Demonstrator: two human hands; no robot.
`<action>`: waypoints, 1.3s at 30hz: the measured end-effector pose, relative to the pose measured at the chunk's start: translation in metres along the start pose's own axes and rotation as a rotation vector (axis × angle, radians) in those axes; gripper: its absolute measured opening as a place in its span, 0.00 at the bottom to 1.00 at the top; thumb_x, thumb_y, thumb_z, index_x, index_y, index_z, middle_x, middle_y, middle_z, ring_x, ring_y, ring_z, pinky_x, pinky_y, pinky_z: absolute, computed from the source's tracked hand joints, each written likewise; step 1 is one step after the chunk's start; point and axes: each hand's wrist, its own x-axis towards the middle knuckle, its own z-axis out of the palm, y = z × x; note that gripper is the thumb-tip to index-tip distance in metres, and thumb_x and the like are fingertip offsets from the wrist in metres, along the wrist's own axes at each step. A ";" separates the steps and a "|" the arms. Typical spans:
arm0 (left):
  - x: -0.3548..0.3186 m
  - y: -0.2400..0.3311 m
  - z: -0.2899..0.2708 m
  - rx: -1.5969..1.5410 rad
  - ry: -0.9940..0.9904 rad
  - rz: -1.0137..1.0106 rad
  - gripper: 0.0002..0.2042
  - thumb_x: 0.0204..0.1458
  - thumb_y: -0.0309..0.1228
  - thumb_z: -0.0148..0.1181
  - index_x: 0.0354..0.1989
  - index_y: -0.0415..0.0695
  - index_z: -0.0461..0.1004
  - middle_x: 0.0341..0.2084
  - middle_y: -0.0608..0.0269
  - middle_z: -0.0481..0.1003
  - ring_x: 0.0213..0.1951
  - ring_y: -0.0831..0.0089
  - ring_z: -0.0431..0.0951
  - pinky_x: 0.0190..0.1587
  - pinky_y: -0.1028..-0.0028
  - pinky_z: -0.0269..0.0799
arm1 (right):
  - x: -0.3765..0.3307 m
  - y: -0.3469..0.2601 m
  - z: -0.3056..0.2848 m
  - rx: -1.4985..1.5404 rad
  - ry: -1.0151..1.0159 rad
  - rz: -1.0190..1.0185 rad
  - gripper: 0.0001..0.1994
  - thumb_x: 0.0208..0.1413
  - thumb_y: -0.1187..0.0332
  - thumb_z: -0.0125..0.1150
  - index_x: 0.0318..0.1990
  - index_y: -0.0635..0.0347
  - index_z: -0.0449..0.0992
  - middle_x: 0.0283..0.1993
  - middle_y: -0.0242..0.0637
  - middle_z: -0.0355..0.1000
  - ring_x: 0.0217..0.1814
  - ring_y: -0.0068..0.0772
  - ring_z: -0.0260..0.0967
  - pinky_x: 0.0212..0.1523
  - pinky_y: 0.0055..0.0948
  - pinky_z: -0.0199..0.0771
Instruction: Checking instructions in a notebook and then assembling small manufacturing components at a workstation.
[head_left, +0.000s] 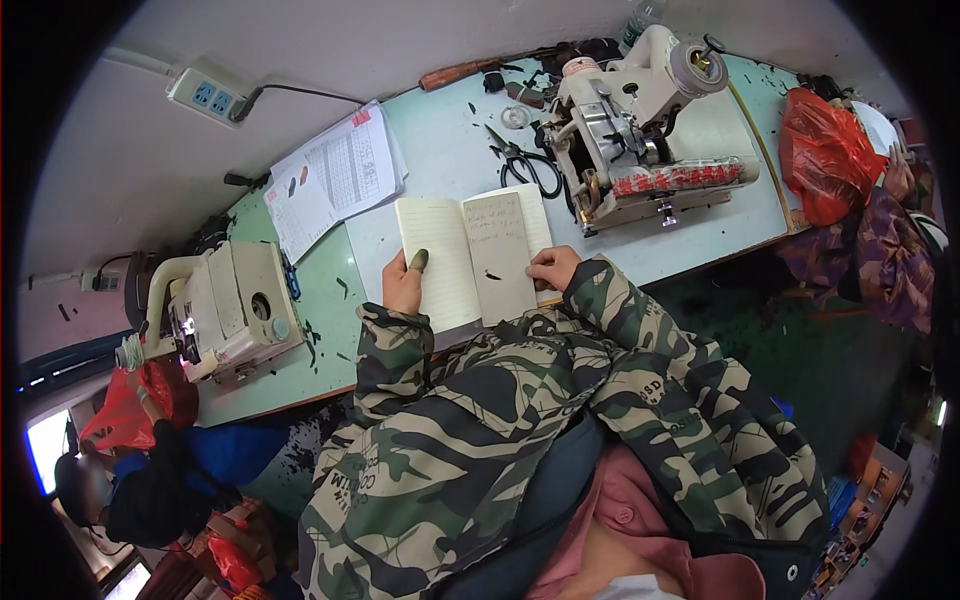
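Note:
An open lined notebook [433, 229] lies at the table's near edge, in front of my chest. My left hand [404, 283] grips its left page edge, the thumb on top of the paper and dark at its tip. Over the right page lies a narrow grey-brown card [503, 265] with handwriting near its top and a small dark scrap on it. My right hand [555, 268] pinches the right edge by the card, fingers closed; whether it grips the card alone or pages too, I cannot tell. Black-handled scissors [528, 165] lie beyond the notebook.
A cream sewing machine [640, 150] stands at the right, another machine [228, 310] at the left. Printed sheets [335, 180] lie at the back left. Red plastic bags [828, 150] sit at the far right. Dark scraps dot the table [420, 125]. A person [150, 490] is at lower left.

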 end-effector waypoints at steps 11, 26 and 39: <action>-0.002 0.005 0.003 0.013 -0.001 -0.029 0.12 0.53 0.26 0.51 0.44 0.34 0.70 0.33 0.62 0.74 0.34 0.78 0.70 0.38 0.79 0.66 | 0.004 0.007 0.000 -0.008 -0.004 0.003 0.11 0.45 0.68 0.61 0.33 0.68 0.74 0.26 0.38 0.73 0.23 0.24 0.70 0.23 0.21 0.69; 0.001 0.006 0.003 0.020 -0.028 0.014 0.12 0.52 0.27 0.51 0.44 0.34 0.70 0.32 0.62 0.74 0.33 0.78 0.70 0.37 0.78 0.66 | 0.004 0.001 0.000 -0.043 -0.006 -0.001 0.11 0.46 0.67 0.61 0.33 0.67 0.74 0.25 0.37 0.73 0.23 0.24 0.70 0.21 0.21 0.66; 0.004 0.000 0.028 0.468 -0.109 0.009 0.17 0.51 0.40 0.53 0.40 0.38 0.71 0.31 0.56 0.75 0.35 0.66 0.76 0.32 0.72 0.70 | 0.003 0.008 0.006 -0.347 0.113 -0.186 0.14 0.44 0.62 0.62 0.33 0.64 0.75 0.24 0.42 0.72 0.25 0.32 0.70 0.27 0.32 0.69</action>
